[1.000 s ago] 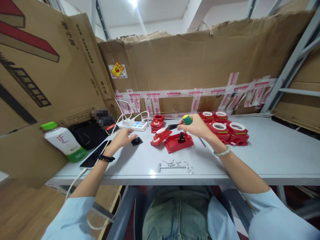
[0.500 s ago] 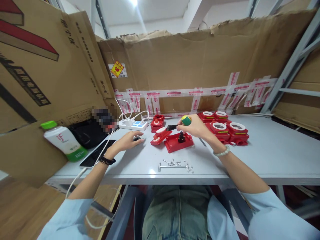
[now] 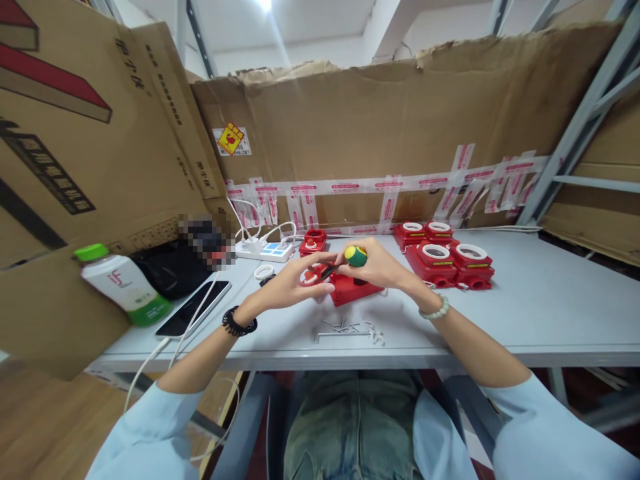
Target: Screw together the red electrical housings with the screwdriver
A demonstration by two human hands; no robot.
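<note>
My right hand [image 3: 367, 263] is closed around a screwdriver [image 3: 356, 256] with a green and yellow handle. Its fingertips also pinch a slim black part [image 3: 327, 272]. Thumb and fingers apart, my left hand [image 3: 293, 280] reaches around that black part; whether it touches is unclear. Below and between the hands lies a red housing piece [image 3: 311, 275] with a white ring, partly hidden by the left fingers. Just right of it sits a red cover [image 3: 353, 290], its black fitting mostly covered by my right hand. Beside the left wrist are a white ring [image 3: 264, 271] and a small dark piece.
Several screws [image 3: 343, 327] and a T-shaped metal rod [image 3: 345, 335] lie near the front edge. Red housings [image 3: 435, 263] stand at right, another red housing [image 3: 313, 241] behind. At left are a phone [image 3: 193, 310], bottle [image 3: 123, 283] and power strip [image 3: 267, 250] with cables.
My left hand has moved right, up to the black part, uncovering the white ring behind it. My right hand has shifted slightly left and lower, turning the screwdriver handle toward me.
</note>
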